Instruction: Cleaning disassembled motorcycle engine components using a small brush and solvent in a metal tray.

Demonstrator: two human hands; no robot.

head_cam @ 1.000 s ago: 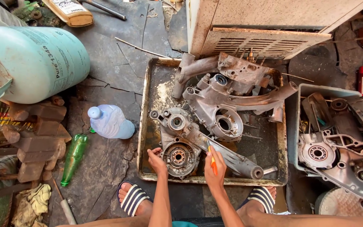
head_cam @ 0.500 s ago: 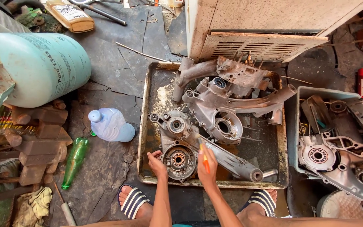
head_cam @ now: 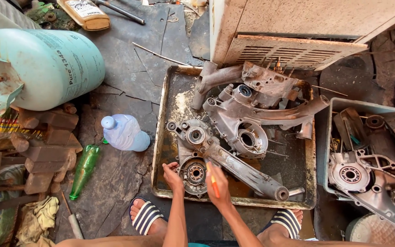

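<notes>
On the cracked stone floor, a pale green gas cylinder (head_cam: 46, 68) lies on its side at left, well apart from the work. Centre frame, a shallow metal tray (head_cam: 161, 137) holds two greasy engine crankcase halves; a second casing sits in a grey tub (head_cam: 339, 110) at right. The nearer crankcase half (head_cam: 220, 158) runs long axis diagonal, from upper left by the tray's left wall down to lower right. Its round bearing seat (head_cam: 195, 173) lies straight ahead of both hands, between them. Left hand (head_cam: 173, 176) is curled, fingertips touching the casing rim just left of the bearing seat. Right hand (head_cam: 218, 185) is closed around an orange-handled tool (head_cam: 214, 183), tip toward the bearing seat. Left hand is nearer the seat. Clear plastic bottle (head_cam: 124, 133) and green bottle (head_cam: 85, 168) lie left of the tray.
</notes>
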